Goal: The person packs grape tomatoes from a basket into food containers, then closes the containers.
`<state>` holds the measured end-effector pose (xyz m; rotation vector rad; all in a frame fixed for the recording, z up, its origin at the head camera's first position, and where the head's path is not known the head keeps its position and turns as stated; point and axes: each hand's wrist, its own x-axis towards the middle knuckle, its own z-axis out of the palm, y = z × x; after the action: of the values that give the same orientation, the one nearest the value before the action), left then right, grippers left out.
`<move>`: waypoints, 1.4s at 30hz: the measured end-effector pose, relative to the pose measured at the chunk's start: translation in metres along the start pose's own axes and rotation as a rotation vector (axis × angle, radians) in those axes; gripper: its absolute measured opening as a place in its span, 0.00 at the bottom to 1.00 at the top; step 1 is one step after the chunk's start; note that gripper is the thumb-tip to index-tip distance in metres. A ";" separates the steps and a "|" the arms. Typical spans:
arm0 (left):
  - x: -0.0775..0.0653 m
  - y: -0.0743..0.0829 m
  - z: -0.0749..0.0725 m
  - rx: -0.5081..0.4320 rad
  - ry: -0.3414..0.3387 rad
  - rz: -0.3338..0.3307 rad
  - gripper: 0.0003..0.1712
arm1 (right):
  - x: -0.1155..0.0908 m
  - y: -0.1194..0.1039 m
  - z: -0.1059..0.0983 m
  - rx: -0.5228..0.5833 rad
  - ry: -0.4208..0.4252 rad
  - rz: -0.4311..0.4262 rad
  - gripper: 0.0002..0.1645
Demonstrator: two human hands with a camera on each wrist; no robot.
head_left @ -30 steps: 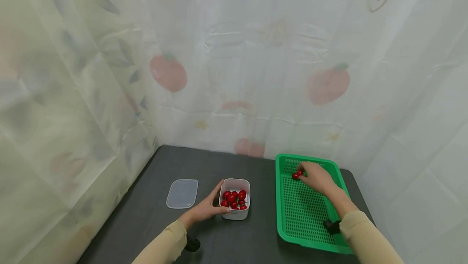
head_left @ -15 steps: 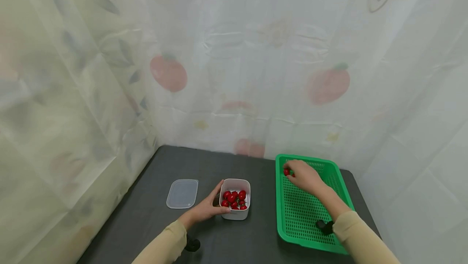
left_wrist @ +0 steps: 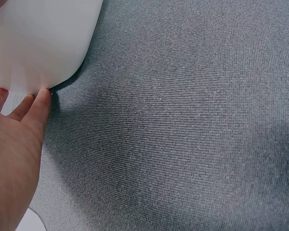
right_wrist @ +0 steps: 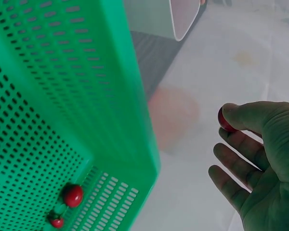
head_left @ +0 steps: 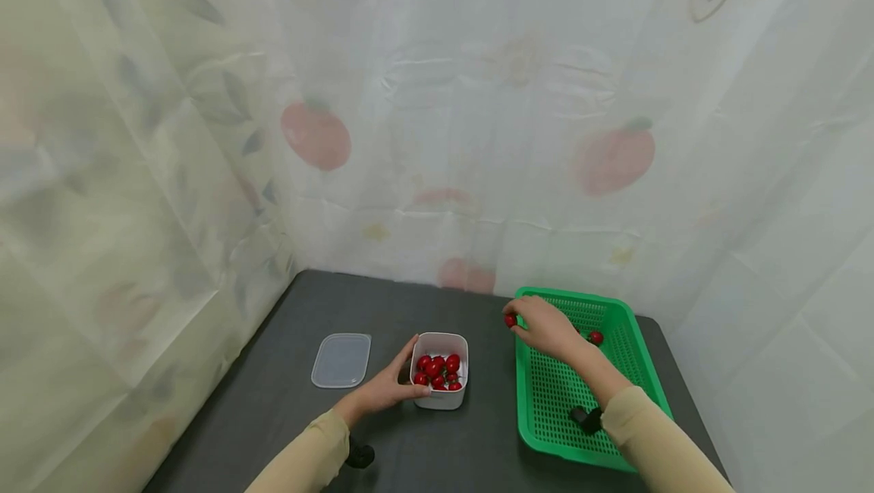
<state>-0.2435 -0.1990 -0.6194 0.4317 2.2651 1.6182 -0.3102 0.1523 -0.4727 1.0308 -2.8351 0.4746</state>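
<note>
My right hand pinches a cherry tomato between thumb and forefinger, above the left rim of a green perforated basket. In the right wrist view this cherry tomato shows partly behind the thumb, the other fingers spread apart. Two more cherry tomatoes lie in the basket's far end. With thumb and fingers around its left side, my left hand holds a square white plastic container. Several red cherry tomatoes are inside. The left wrist view has fingertips against the container wall.
A translucent square lid lies flat on the dark grey table, left of the container. A patterned curtain hangs behind the table and along both sides.
My right hand has moved left from inside the basket to over its left rim, carrying a cherry tomato. Other cherry tomatoes in the basket have come into view. The left hand has stayed put.
</note>
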 end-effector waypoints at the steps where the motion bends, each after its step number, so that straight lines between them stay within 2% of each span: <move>1: 0.000 0.000 0.000 0.002 0.001 0.000 0.63 | 0.002 -0.002 0.000 -0.001 -0.001 -0.006 0.15; 17: 0.002 -0.002 0.001 -0.004 0.000 -0.016 0.63 | 0.019 -0.024 0.017 0.002 -0.033 -0.102 0.14; 25: 0.002 -0.003 0.001 -0.002 0.002 -0.012 0.63 | 0.025 -0.033 0.027 0.034 -0.091 -0.137 0.15; 42: 0.001 -0.002 0.002 -0.037 -0.014 0.002 0.61 | 0.038 -0.055 0.058 -0.007 -0.181 -0.222 0.15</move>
<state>-0.2439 -0.1975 -0.6219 0.4345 2.2217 1.6494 -0.3033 0.0707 -0.5062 1.4351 -2.8201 0.3663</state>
